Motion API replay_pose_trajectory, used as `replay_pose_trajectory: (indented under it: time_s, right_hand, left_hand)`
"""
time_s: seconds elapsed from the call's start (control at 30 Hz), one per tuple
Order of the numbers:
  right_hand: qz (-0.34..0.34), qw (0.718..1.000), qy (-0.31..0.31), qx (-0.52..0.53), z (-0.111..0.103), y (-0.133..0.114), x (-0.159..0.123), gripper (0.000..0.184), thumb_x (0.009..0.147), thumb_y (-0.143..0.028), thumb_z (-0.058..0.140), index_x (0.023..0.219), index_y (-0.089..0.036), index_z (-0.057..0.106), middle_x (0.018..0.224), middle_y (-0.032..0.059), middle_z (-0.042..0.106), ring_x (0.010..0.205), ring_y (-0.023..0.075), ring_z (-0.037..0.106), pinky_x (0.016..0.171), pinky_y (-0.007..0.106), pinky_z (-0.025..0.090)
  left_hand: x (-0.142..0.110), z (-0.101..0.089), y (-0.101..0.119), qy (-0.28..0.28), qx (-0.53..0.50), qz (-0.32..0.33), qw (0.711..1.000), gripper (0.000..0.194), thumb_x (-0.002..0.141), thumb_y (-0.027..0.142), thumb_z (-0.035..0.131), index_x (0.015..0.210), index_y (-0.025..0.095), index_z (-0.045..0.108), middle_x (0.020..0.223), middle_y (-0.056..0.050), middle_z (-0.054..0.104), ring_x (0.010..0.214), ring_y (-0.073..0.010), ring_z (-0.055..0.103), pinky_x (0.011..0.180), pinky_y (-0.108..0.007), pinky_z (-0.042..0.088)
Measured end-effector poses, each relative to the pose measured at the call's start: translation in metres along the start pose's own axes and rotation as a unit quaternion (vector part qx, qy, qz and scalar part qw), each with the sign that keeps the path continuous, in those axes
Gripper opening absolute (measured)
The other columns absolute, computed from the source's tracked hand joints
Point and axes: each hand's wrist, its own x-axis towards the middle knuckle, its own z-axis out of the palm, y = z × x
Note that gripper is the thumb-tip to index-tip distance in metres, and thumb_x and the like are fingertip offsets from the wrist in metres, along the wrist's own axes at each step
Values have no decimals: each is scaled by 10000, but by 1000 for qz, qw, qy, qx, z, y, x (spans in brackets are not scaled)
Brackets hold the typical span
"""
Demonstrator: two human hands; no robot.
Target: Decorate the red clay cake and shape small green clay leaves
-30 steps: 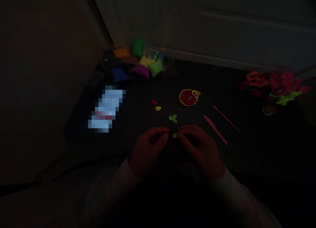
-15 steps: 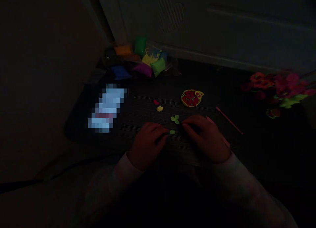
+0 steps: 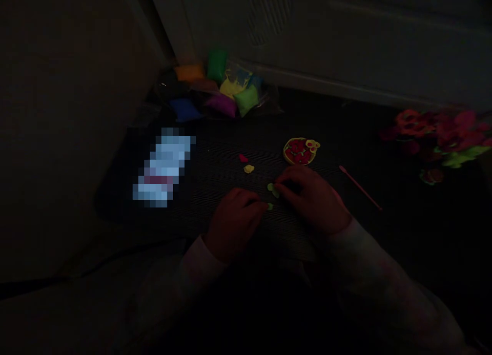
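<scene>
Between the fingertips of my left hand (image 3: pixel 237 219) is a small light green clay leaf (image 3: pixel 270 206). My right hand (image 3: pixel 309 199) has its thumb and fingers closed at the three-lobed green clay leaf piece (image 3: pixel 272 189), covering part of it. Whether that piece is lifted off the table, I cannot tell. Beyond the hands lie a yellow clay lump (image 3: pixel 249 168) and a small red clay piece (image 3: pixel 243 158). Just past my right hand sits a round yellow-rimmed clay dish (image 3: pixel 285 152) filled with red pieces, with a yellow-and-red decoration on its edge.
A pink stick tool (image 3: pixel 360 187) lies to the right. Colourful clay packets (image 3: pixel 221 105) rest at the back left, and a bright phone-like screen (image 3: pixel 163 165), pixelated, is on the left. Red and pink flowers (image 3: pixel 442 127) stand at the far right. The dark table (image 3: pixel 223 140) meets a pale panel.
My right hand has moved from beside my left hand up to the three-lobed leaf piece, and its arm now hides the pink knife. The single leaf has stayed at my left fingertips.
</scene>
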Motion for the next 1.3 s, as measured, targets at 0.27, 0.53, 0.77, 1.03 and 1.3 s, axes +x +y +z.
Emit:
replay_pose_trajectory:
  time_s: [0.27, 0.53, 0.77, 1.03, 1.3]
  right_hand:
    - [95, 990, -32, 99, -9, -4, -19, 106, 749, -279, 529, 777, -209, 603, 702, -20, 644, 649, 121, 584, 596, 238, 426]
    - [67, 997, -22, 32, 4, -7, -25, 102, 740, -246, 549, 815, -209, 608, 730, -7, 657, 682, 150, 576, 714, 341, 379]
    - [57, 998, -19, 20, 6, -6, -24, 98, 746, -243, 542, 817, -213, 602, 719, -12, 652, 686, 151, 573, 721, 352, 358]
    - [58, 998, -19, 18, 6, -8, -24, 100, 749, -249, 533, 804, -210, 608, 739, -2, 657, 704, 159, 573, 719, 348, 355]
    - [59, 998, -20, 3, 7, -10, -25, 98, 754, -260, 530, 790, -213, 608, 686, -13, 641, 687, 158, 562, 724, 347, 335]
  left_hand:
    - [2, -2, 4, 8, -24, -13, 1000, 161, 786, 210, 494, 907, 160, 587, 857, -37, 597, 815, -151, 491, 744, -304, 431]
    - [1, -2, 4, 42, -37, -23, 998, 129, 769, 161, 492, 850, 146, 590, 829, -40, 589, 803, -145, 503, 732, -302, 443]
    - [1, -3, 5, 44, -40, -24, 998, 128, 765, 157, 493, 840, 136, 595, 817, -46, 587, 795, -144, 502, 730, -297, 437]
    - [1, -3, 5, 39, -39, -26, 998, 137, 772, 160, 477, 839, 150, 596, 820, -41, 585, 794, -147, 498, 723, -300, 438]
    - [2, -3, 5, 26, -29, -29, 999, 139, 764, 175, 494, 853, 142, 596, 821, -46, 584, 801, -153, 496, 728, -303, 436]
